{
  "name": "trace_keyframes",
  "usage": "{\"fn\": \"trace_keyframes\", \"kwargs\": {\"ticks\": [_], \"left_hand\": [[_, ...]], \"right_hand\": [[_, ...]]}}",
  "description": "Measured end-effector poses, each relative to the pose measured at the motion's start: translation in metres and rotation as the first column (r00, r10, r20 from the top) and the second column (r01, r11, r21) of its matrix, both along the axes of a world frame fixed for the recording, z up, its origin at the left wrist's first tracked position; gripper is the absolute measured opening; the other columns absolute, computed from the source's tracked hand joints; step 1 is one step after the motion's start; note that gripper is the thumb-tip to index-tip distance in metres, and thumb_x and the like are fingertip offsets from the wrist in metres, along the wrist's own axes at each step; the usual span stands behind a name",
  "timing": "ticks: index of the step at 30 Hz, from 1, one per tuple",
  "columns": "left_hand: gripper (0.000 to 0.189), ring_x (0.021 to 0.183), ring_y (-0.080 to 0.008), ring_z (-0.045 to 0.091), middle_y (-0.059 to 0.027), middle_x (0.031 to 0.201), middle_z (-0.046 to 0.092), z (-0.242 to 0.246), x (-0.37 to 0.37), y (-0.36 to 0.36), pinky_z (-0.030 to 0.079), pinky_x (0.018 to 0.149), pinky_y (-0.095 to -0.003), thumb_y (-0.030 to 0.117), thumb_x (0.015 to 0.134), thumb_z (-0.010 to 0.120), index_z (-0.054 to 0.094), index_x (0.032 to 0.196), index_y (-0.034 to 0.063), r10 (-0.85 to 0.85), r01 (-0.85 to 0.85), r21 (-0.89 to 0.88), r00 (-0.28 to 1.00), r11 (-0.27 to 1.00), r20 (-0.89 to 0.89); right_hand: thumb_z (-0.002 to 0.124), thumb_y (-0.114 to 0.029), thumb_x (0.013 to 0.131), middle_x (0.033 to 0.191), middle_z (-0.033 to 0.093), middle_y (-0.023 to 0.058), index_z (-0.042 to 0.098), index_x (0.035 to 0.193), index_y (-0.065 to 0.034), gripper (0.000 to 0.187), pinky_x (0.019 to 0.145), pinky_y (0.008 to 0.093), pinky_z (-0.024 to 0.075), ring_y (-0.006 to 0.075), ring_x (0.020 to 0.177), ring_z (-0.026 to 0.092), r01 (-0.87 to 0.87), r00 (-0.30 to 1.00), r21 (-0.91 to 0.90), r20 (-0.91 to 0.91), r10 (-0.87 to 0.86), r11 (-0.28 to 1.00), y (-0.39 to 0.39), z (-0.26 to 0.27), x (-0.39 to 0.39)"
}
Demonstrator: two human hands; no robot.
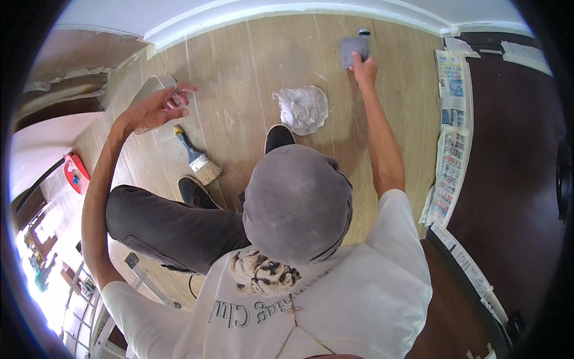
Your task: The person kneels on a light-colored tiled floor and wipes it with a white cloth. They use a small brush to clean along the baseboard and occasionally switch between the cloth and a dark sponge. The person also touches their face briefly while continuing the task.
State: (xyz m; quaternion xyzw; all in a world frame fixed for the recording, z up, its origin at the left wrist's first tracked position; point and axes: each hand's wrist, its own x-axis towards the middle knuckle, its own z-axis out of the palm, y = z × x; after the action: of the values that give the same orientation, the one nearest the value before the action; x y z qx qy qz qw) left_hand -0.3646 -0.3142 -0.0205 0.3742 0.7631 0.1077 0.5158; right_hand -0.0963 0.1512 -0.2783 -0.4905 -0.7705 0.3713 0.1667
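My right hand [364, 72] grips a square grey pad [355, 50], with the thumb on top, low over the wood-look floor. Just beyond the pad stands a small round metal-and-black doorstop [363, 31]. My left hand [159, 107] is raised at the left, fingers loosely apart, nothing between them. Behind it a cream-coloured container [154, 85] is partly hidden; contact cannot be told. A flat paintbrush [197, 157] with a dark blue handle and pale bristles lies below that hand. Between both hands, a crumpled white cloth [304, 110] rests beside my shoe [279, 137].
White skirting [287, 10] runs along the far wall. Taped newspaper [450, 175] lines the edge of a dark brown surface [506, 148] at the right. My bent knee [293, 202] blocks the middle. A red object [76, 173] and a metal ladder [80, 309] are at the left.
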Motion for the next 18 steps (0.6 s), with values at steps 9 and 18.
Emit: {"fn": "trace_keyframes", "kwargs": {"ticks": [9, 18], "left_hand": [[0.057, 0.102, -0.0233, 0.061, -0.0104, 0.123, 0.059, -0.004, -0.004, 0.002, 0.051, 0.093, -0.0372, 0.033, 0.099, 0.064, 0.044, 0.15, 0.0185, -0.001, 0.001, -0.012, 0.999, 1.0, 0.052], [0.059, 0.1, -0.0198, 0.06, -0.008, 0.118, 0.058, -0.01, -0.001, -0.001, 0.051, 0.093, -0.0366, 0.023, 0.097, 0.067, 0.043, 0.15, 0.0193, 0.015, -0.009, -0.075, 0.996, 0.997, 0.088]], "right_hand": [[0.069, -0.033, 0.088, 0.085, 0.074, 0.023, 0.067, 0.099, 0.0051, 0.04, 0.074, 0.0443, 0.0546, 0.0325, 0.074, 0.073, -0.012, 1.0, -0.081, -0.013, 0.011, 0.997, 0.001, 0.022, 0.005], [0.06, -0.013, 0.091, 0.101, 0.069, 0.0167, 0.065, 0.128, -0.0141, 0.037, 0.078, 0.0485, 0.0551, 0.0367, 0.093, 0.067, -0.702, 0.654, 0.244, 0.592, 0.471, 0.669, -0.05, 0.06, 0.032]]}}
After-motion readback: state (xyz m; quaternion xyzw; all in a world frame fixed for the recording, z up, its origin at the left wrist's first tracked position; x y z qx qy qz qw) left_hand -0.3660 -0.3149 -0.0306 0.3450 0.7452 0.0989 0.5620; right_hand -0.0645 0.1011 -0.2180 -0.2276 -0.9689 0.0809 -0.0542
